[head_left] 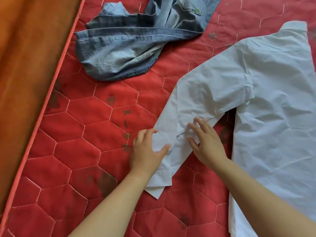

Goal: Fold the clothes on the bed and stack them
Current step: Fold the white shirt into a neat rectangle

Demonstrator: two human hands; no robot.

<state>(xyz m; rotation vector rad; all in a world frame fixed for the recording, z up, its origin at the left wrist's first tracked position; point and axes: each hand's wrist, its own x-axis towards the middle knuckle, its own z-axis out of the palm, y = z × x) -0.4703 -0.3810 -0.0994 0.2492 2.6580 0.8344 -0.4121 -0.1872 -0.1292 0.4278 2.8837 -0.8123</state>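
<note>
While the white shirt (266,103) lies spread flat on the right side of the red quilted bed (82,137), its long sleeve (196,100) runs down and left toward the person, cuff (161,183) nearest. The right hand (207,142) rests on the sleeve, fingers (193,127) straight and spread, holding nothing. The left hand (147,151) sits at the sleeve's left edge, thumb on top of the cloth and fingers bent; I cannot tell whether it has a grip. A crumpled pair of jeans (123,48) lies further up the bed, apart from both hands and close to the shirt's shoulder. An orange surface (25,65) runs along the bed's left edge
</note>
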